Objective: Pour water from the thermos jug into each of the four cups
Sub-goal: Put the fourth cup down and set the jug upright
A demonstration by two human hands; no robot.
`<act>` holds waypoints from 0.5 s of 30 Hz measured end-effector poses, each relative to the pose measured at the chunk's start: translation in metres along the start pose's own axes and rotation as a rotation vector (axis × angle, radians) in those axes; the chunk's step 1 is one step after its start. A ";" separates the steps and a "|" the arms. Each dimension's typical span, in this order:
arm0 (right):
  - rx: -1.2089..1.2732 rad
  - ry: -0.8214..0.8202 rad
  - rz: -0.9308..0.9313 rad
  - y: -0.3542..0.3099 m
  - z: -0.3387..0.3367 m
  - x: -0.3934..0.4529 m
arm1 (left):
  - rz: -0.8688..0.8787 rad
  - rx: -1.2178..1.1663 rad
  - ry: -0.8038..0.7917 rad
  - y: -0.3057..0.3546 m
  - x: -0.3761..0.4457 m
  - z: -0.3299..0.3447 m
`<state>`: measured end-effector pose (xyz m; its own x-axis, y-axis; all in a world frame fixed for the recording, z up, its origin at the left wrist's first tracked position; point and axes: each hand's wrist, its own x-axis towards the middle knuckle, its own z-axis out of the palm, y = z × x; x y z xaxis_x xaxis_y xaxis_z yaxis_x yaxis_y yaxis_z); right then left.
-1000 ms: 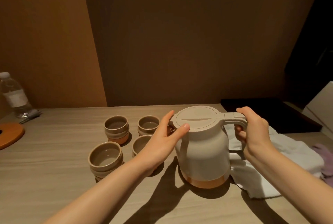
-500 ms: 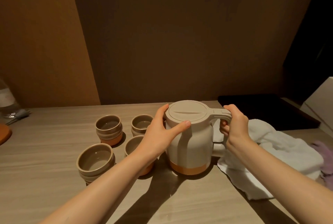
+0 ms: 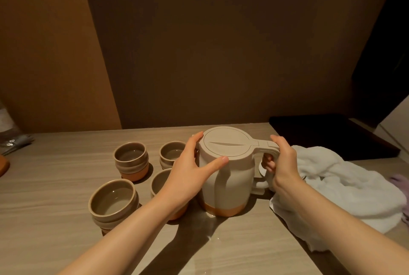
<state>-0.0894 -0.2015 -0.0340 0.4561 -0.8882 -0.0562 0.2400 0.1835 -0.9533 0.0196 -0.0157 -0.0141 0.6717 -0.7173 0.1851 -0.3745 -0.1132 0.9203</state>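
Note:
A beige thermos jug (image 3: pixel 230 184) with an orange base stands upright on the wooden table (image 3: pixel 55 188), lid on. My left hand (image 3: pixel 190 175) cups its left side, thumb on the lid rim. My right hand (image 3: pixel 282 164) is wrapped around the handle. To the jug's left stand the cups: a far left cup (image 3: pixel 131 159), a far right cup (image 3: pixel 172 155), a near left cup (image 3: pixel 112 202) with water visible inside, and a near right cup (image 3: pixel 160 183) partly hidden by my left wrist.
A crumpled white towel (image 3: pixel 345 190) lies right of the jug, with a purple cloth (image 3: pixel 401 184) beyond it. A dark tray (image 3: pixel 332 135) sits at the back right. A plastic bottle (image 3: pixel 8 124) and an orange coaster (image 3: pixel 3 166) are at the far left. Water drops lie before the jug.
The view has shifted, so the jug and cups sit further left and nearer the wall in the frame. Both hands keep the same grip on the jug.

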 end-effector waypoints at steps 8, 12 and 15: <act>-0.527 0.051 -0.229 0.002 -0.007 -0.028 | -0.001 -0.028 0.036 -0.002 -0.003 0.004; -0.640 -0.050 -0.325 0.005 -0.007 -0.057 | -0.001 -0.027 0.058 -0.003 -0.004 0.010; -0.718 -0.103 -0.359 0.005 0.000 -0.065 | 0.004 -0.037 0.086 -0.004 -0.007 0.015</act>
<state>-0.1182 -0.1426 -0.0348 0.5404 -0.7920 0.2840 -0.2058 -0.4517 -0.8681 0.0069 -0.0207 -0.0239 0.7234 -0.6556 0.2164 -0.3547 -0.0841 0.9312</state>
